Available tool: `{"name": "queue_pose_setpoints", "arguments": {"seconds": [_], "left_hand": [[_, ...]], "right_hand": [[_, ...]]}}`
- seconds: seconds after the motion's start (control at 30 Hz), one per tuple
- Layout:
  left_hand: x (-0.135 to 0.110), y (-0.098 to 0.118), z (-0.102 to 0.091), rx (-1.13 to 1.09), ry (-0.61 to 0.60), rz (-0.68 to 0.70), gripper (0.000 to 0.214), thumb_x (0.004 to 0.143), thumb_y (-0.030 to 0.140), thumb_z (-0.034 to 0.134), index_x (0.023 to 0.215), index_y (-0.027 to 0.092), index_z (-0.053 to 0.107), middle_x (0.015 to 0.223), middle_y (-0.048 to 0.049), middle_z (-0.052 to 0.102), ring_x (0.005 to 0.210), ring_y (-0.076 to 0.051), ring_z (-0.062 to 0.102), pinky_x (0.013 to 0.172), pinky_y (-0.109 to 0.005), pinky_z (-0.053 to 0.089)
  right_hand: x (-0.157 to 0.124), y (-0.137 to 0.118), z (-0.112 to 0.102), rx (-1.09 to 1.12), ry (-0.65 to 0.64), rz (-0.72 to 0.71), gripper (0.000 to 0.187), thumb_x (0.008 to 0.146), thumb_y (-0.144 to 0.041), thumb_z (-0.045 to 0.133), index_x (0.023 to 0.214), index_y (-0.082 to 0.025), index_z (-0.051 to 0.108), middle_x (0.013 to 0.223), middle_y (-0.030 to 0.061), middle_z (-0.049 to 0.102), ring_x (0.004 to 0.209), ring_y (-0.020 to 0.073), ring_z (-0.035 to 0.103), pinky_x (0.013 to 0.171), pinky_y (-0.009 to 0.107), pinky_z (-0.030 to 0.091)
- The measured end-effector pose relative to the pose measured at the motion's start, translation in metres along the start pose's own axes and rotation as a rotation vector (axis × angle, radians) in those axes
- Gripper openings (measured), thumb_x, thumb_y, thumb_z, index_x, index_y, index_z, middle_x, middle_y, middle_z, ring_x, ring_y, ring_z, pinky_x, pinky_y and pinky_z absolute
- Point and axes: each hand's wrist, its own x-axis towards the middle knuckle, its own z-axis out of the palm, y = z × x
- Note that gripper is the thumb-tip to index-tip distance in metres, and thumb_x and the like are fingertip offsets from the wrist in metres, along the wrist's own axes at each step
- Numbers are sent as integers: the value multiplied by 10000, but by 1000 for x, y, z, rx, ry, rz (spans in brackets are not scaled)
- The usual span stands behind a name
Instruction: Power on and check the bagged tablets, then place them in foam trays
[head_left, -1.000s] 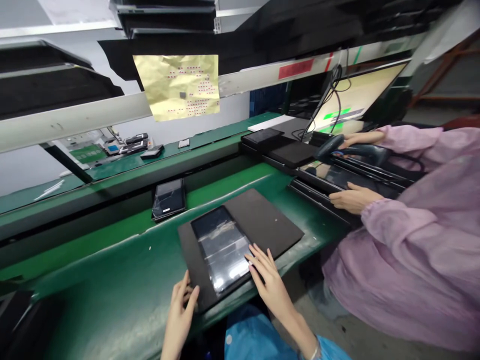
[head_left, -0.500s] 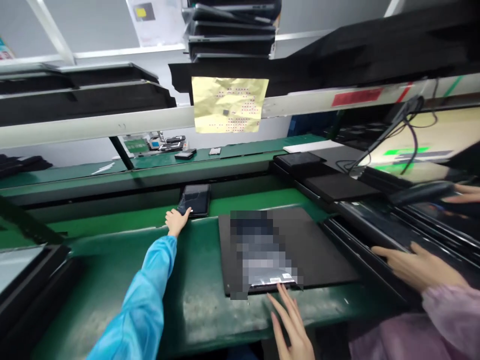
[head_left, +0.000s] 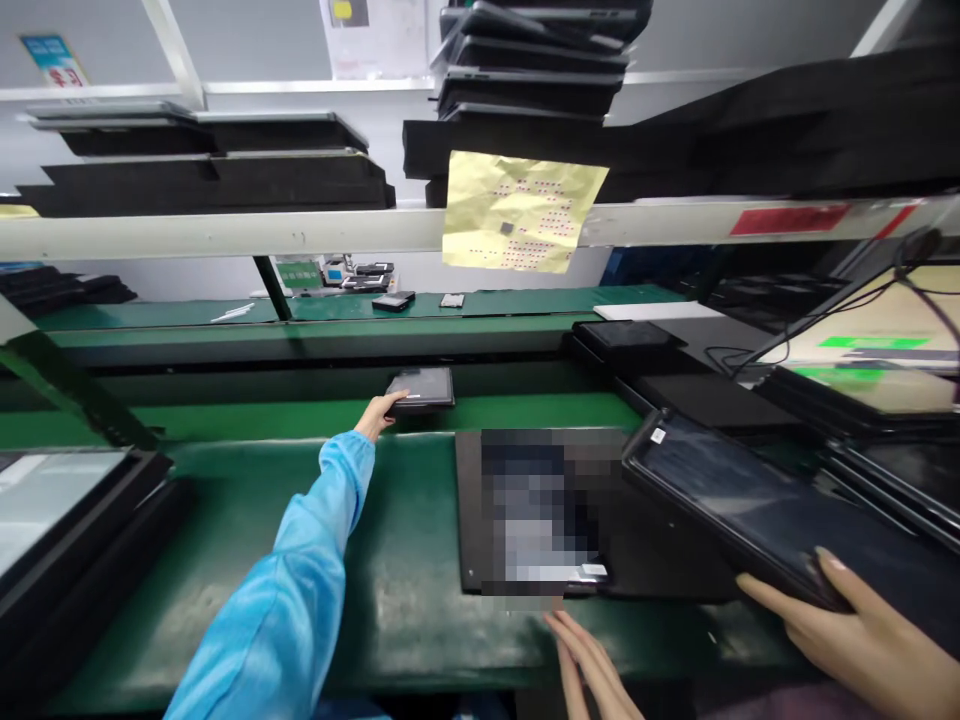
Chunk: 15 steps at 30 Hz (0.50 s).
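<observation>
My left hand (head_left: 380, 412), in a blue sleeve, is stretched to the far side of the bench. It grips the near left corner of a dark, flat tablet-like device (head_left: 427, 388) over the bright green strip, thumb on top. My right hand (head_left: 589, 660) is at the bottom middle with straight fingers, holding nothing. Just beyond its fingertips, a second screen device (head_left: 600, 572) lies on a black mat (head_left: 472, 520); most of its face is blurred by pixels, but a small white label shows at its near edge.
At right, a co-worker's hand (head_left: 870, 625) holds a large dark screen panel (head_left: 727, 480) over the mat's right side. Black panels (head_left: 697, 390) lie behind it. A framed panel (head_left: 67, 500) stands at left. A yellow sheet (head_left: 525, 212) hangs from the shelf rail (head_left: 337, 232).
The view has shifted, so most things appear farther right. My left hand has taken hold of the device and tilted it. The co-worker's screen panel has come over the mat.
</observation>
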Motion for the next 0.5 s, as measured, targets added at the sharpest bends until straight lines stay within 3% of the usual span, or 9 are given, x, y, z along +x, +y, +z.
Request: {"name": "queue_pose_setpoints", "arguments": {"seconds": [0.07,0.13,0.17,0.23,0.3,0.37,0.43,0.5], "left_hand": [[-25,-12,-18,-84,-28,-12,294,916,374,786,869,112,662,730,-6,628,586,-120,565,573,-252,484],[-66,-35,-43,-161,-51,5,386,752,394,910,846,90,689,725,-43,669,615,-144,606,592,-257,481],[-92,-51,-56,-195,-66,20,474,657,404,960,901,82,713,804,-77,718,692,-174,658,643,-262,507],[-149,-89,-79,-234,-52,36,682,533,461,998,1034,97,712,965,-111,761,811,-216,703,727,-275,538],[-205,-128,-94,-239,-9,32,744,548,510,984,1107,127,675,1047,-120,762,895,-249,714,787,-304,554],[-249,-163,-104,-173,110,81,705,586,537,968,1087,156,649,1001,-95,750,914,-256,704,796,-305,547],[-277,-187,-110,-156,166,93,635,702,591,897,1115,194,623,1006,-64,736,940,-249,696,830,-306,539],[-288,-202,-118,-215,163,61,581,787,661,804,1116,219,618,997,-40,724,949,-243,687,827,-295,530]], "right_hand": [[-34,-27,62,98,-109,48,292,997,-539,553,1237,-593,711,1245,33,726,1153,401,688,915,580,632],[-38,-50,107,279,-236,200,303,1010,-552,549,1280,-566,686,1281,46,701,1167,399,682,975,569,619],[-32,-59,124,388,-253,278,335,1000,-596,562,1304,-515,678,1255,76,697,1117,392,701,948,555,632],[-14,-75,152,556,-323,408,588,944,-725,604,1393,-346,622,1216,139,664,1042,367,710,898,527,645],[-1,-87,176,602,-378,465,824,854,-818,658,1412,-219,566,1238,169,643,1087,356,685,956,513,616],[-3,-97,195,591,-411,512,888,772,-794,767,1382,-192,537,1296,169,639,1194,354,641,1071,506,545],[-18,-105,208,578,-448,577,847,716,-706,862,1311,-195,544,1287,158,662,1219,358,629,1103,513,505],[-36,-112,214,579,-482,626,788,692,-668,887,1229,-188,569,1212,152,696,1157,362,657,1059,515,520]]}}
